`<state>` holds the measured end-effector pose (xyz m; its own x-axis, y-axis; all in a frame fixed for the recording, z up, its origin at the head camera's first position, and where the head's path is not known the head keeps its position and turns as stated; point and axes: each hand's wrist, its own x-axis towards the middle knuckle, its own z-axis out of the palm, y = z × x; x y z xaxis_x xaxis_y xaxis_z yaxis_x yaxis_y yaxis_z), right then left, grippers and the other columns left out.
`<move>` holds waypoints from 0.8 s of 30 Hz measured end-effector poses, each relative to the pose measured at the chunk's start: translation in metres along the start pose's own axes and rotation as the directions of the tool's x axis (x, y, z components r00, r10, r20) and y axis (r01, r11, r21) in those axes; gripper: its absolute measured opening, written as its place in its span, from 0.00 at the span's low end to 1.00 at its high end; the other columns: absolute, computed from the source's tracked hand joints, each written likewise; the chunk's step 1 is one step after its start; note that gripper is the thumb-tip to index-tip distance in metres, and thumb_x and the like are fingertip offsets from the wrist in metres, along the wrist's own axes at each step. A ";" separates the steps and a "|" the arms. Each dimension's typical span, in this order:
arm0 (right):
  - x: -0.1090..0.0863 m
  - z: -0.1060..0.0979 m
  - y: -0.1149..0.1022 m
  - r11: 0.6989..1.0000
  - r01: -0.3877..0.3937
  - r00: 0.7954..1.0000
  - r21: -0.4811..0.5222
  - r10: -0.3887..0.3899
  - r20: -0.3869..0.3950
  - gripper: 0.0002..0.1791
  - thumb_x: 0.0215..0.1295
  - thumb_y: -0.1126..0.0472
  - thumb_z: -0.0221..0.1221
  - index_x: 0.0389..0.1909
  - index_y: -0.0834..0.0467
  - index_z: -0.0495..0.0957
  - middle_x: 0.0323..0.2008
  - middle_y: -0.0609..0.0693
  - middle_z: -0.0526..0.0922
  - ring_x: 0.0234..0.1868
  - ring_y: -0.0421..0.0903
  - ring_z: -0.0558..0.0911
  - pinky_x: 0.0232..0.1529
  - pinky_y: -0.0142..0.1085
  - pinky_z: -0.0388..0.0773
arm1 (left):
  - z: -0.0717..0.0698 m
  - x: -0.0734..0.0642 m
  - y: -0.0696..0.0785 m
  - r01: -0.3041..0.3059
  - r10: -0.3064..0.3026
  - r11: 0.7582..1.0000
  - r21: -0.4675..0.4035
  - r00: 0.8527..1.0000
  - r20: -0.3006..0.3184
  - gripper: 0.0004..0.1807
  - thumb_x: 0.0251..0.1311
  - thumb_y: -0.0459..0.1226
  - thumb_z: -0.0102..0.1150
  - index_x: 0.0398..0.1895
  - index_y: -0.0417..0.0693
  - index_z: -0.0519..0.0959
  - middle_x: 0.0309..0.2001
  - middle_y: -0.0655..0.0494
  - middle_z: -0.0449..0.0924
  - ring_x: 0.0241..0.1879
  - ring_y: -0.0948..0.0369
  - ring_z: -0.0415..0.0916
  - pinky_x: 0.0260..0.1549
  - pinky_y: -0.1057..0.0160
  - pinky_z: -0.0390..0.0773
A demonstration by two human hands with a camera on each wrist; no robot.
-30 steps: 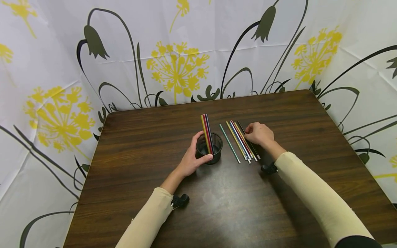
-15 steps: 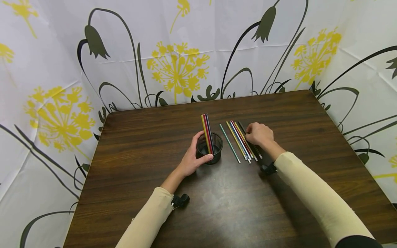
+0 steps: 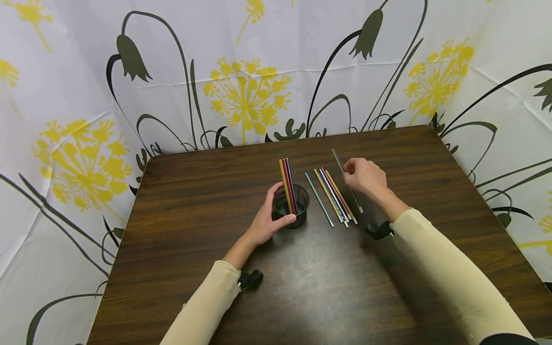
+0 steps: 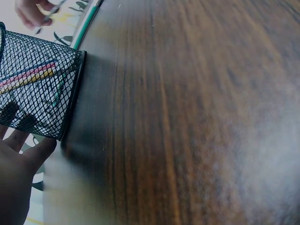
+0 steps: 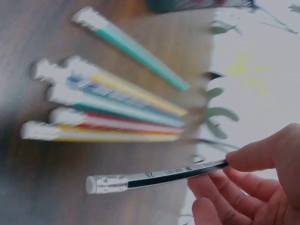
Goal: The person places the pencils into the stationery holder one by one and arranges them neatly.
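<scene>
My left hand (image 3: 266, 223) grips a black mesh pencil cup (image 3: 303, 215), thumb at the front and fingers around its far left side. Several pencils (image 3: 286, 182) in yellow, red and dark blue lean inside it; the left wrist view shows their lower ends through the mesh (image 4: 42, 89). My right hand (image 3: 365, 178) pinches a black pencil (image 5: 173, 175) between thumb and fingers, its white eraser end pointing toward me. To the left of that hand lies a row of several pencils (image 3: 334, 194), yellow, blue, red and others. A single green pencil (image 3: 318, 197) lies between the row and the cup.
Everything stands on a dark wood-grain table (image 3: 194, 191). A white curtain (image 3: 267, 72) with yellow and dark green flowers hangs behind the table's back edge and along both sides.
My right hand has taken the black pencil off the right side of the row and lifted it slightly back and right. My left hand and the cup have not moved.
</scene>
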<state>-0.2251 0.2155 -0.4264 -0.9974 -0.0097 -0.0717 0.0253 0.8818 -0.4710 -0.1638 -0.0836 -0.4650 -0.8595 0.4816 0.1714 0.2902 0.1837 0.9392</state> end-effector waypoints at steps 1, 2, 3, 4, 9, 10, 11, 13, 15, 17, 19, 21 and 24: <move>-0.001 -0.004 -0.005 1.000 0.014 1.000 0.019 -0.013 -0.017 0.13 0.63 0.57 0.54 0.45 0.54 0.81 0.42 0.51 0.85 0.40 0.53 0.81 0.36 0.51 0.74 | 0.000 0.000 0.000 -0.003 0.003 1.000 -0.001 1.000 -0.001 0.45 0.60 0.32 0.63 0.76 0.45 0.47 0.72 0.42 0.57 0.70 0.47 0.56 0.66 0.36 0.51; -0.003 -0.008 -0.010 0.999 0.032 0.999 0.040 -0.031 -0.036 0.13 0.64 0.56 0.54 0.46 0.54 0.81 0.42 0.50 0.85 0.40 0.52 0.81 0.36 0.51 0.74 | 0.000 0.000 -0.001 -0.006 0.006 1.000 -0.003 1.000 -0.001 0.45 0.60 0.32 0.62 0.76 0.45 0.47 0.71 0.42 0.57 0.70 0.47 0.56 0.66 0.36 0.51; -0.004 -0.011 -0.016 0.997 0.049 0.997 0.062 -0.046 -0.055 0.13 0.64 0.56 0.54 0.45 0.54 0.81 0.40 0.50 0.85 0.39 0.52 0.82 0.36 0.50 0.74 | 0.000 0.000 -0.001 -0.010 0.010 1.000 -0.004 1.000 -0.001 0.45 0.60 0.32 0.62 0.76 0.44 0.47 0.71 0.42 0.57 0.70 0.48 0.56 0.66 0.37 0.50; -0.006 -0.015 -0.023 0.995 0.065 0.996 0.082 -0.059 -0.074 0.12 0.64 0.56 0.55 0.45 0.54 0.81 0.40 0.49 0.86 0.38 0.51 0.82 0.36 0.50 0.73 | 0.000 0.000 -0.001 -0.011 0.011 1.000 -0.004 1.000 -0.001 0.45 0.60 0.31 0.63 0.76 0.44 0.47 0.71 0.42 0.57 0.70 0.48 0.56 0.66 0.37 0.51; -0.019 -0.028 -0.054 0.974 0.139 0.980 0.178 -0.109 -0.167 0.11 0.63 0.55 0.57 0.43 0.51 0.81 0.36 0.45 0.85 0.35 0.45 0.81 0.36 0.46 0.71 | 0.000 0.000 -0.001 -0.018 0.018 1.000 -0.008 1.000 -0.003 0.46 0.60 0.31 0.63 0.76 0.43 0.47 0.71 0.41 0.57 0.70 0.48 0.57 0.66 0.38 0.51; -0.021 -0.030 -0.059 0.968 0.156 0.976 0.197 -0.120 -0.184 0.10 0.62 0.55 0.57 0.43 0.51 0.81 0.35 0.45 0.85 0.34 0.44 0.81 0.37 0.45 0.71 | -0.001 0.000 -0.001 -0.018 0.018 1.000 -0.007 1.000 -0.004 0.46 0.60 0.31 0.63 0.76 0.43 0.47 0.71 0.41 0.57 0.69 0.47 0.57 0.66 0.37 0.51; -0.024 -0.031 -0.064 0.959 0.177 0.971 0.221 -0.132 -0.201 0.10 0.62 0.55 0.58 0.42 0.51 0.81 0.35 0.45 0.85 0.34 0.44 0.81 0.37 0.44 0.71 | 0.000 0.000 -0.001 -0.018 0.018 1.000 -0.007 1.000 -0.004 0.46 0.60 0.31 0.63 0.76 0.43 0.47 0.71 0.41 0.57 0.70 0.47 0.57 0.66 0.37 0.51; -0.028 -0.033 -0.071 0.933 0.228 0.959 0.278 -0.166 -0.231 0.10 0.63 0.56 0.59 0.43 0.53 0.81 0.35 0.45 0.85 0.33 0.43 0.82 0.38 0.42 0.71 | -0.001 0.000 -0.001 -0.017 0.017 1.000 -0.006 1.000 -0.003 0.46 0.60 0.31 0.63 0.76 0.44 0.47 0.71 0.41 0.57 0.70 0.47 0.56 0.65 0.36 0.51; -0.032 -0.033 -0.077 0.897 0.284 0.945 0.338 -0.203 -0.256 0.10 0.64 0.58 0.60 0.44 0.55 0.80 0.35 0.46 0.85 0.33 0.43 0.83 0.37 0.40 0.73 | -0.001 0.000 -0.001 -0.013 0.013 1.000 -0.006 1.000 0.000 0.46 0.60 0.31 0.63 0.76 0.44 0.47 0.71 0.41 0.57 0.70 0.47 0.56 0.65 0.36 0.51; -0.034 -0.032 -0.082 0.854 0.341 0.929 0.394 -0.240 -0.282 0.11 0.64 0.60 0.61 0.46 0.57 0.79 0.35 0.48 0.85 0.33 0.43 0.83 0.36 0.38 0.74 | -0.001 0.000 -0.001 -0.012 0.012 1.000 -0.009 1.000 0.003 0.46 0.60 0.31 0.63 0.76 0.44 0.47 0.72 0.42 0.57 0.70 0.47 0.56 0.65 0.36 0.51; -0.035 -0.028 -0.085 0.818 0.385 0.913 0.428 -0.270 -0.306 0.13 0.65 0.61 0.63 0.49 0.59 0.79 0.35 0.49 0.85 0.32 0.44 0.83 0.34 0.36 0.74 | -0.001 0.000 -0.001 -0.014 0.014 1.000 -0.013 1.000 0.005 0.46 0.60 0.32 0.63 0.76 0.44 0.47 0.71 0.42 0.57 0.70 0.47 0.56 0.65 0.36 0.51; -0.036 -0.022 -0.088 0.795 0.416 0.899 0.443 -0.285 -0.333 0.15 0.64 0.62 0.64 0.51 0.60 0.79 0.35 0.50 0.86 0.32 0.44 0.83 0.33 0.34 0.74 | -0.001 0.000 -0.002 -0.019 0.019 1.000 -0.018 1.000 0.006 0.46 0.60 0.32 0.63 0.76 0.44 0.47 0.71 0.41 0.57 0.70 0.46 0.56 0.65 0.36 0.52; -0.036 -0.012 -0.090 0.776 0.441 0.885 0.451 -0.294 -0.360 0.17 0.63 0.63 0.65 0.52 0.61 0.79 0.34 0.50 0.86 0.32 0.44 0.83 0.31 0.34 0.74 | -0.001 0.001 -0.002 -0.026 0.026 0.999 -0.027 1.000 0.006 0.46 0.60 0.32 0.63 0.76 0.43 0.47 0.71 0.40 0.58 0.69 0.45 0.57 0.65 0.36 0.52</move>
<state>-0.1920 0.1426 -0.3707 -0.9149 -0.0984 0.3915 -0.3899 0.4668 -0.7938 -0.1656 -0.0844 -0.4668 -0.8492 0.4912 0.1940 0.3009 0.1481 0.9421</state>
